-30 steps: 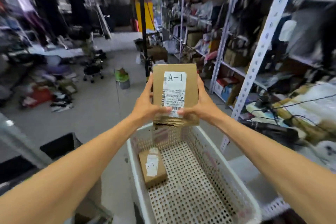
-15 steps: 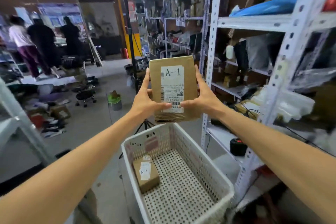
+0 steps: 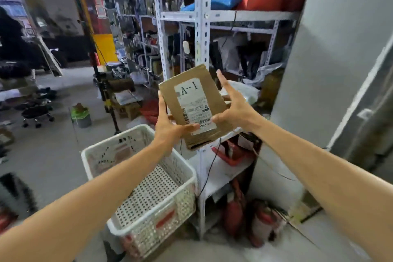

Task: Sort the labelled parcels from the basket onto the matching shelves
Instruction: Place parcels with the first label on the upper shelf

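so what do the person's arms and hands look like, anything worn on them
Both arms are bare as far up as the head view shows: no sleeves in sight. The left hand and right hand wear no gloves, and no watch, ring or wristband shows.

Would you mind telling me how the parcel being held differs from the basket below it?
The parcel is brown cardboard with a white A-1 label; the basket is white perforated plastic. The parcel is held up, tilted, between the left hand and right hand; the basket stands lower, untouched, beside the shelf post. The parcel is closed; the basket is open-topped. Both are roughly rectangular.
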